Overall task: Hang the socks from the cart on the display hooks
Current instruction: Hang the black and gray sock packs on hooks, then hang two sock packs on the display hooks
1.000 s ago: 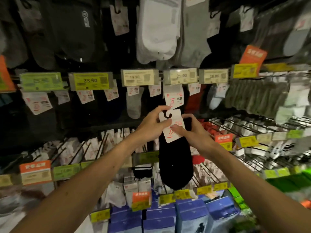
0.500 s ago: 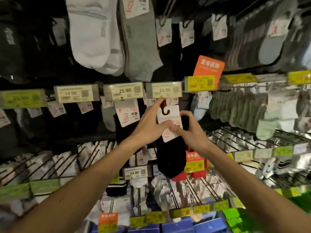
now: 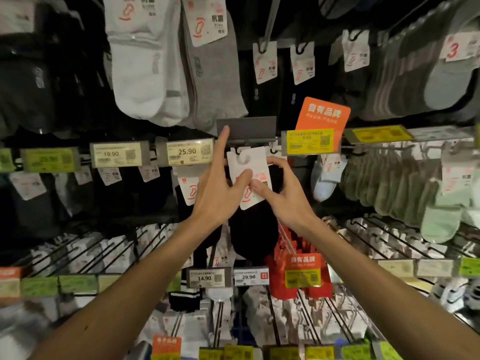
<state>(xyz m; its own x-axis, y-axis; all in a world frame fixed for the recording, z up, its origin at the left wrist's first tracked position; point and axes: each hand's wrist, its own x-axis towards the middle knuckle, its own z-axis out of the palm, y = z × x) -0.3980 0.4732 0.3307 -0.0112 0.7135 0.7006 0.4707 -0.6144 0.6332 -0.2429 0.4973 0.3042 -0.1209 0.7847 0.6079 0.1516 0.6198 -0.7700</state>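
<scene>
Two hands meet on the white card (image 3: 246, 166) of a black sock (image 3: 253, 235). The left hand (image 3: 218, 196) pinches the card's 9 o'clock edge, thumb on its front, while its straight index finger props up a grey tag holder (image 3: 246, 128) at 12 o'clock. The right hand (image 3: 283, 196) pinches the card at 3 o'clock between its thumb and curled index finger. Half a second ago that holder faced forward showing a price. Now it is flipped up, and the card sits just beneath it. The sock hangs dark and limp at the card's 6 o'clock.
</scene>
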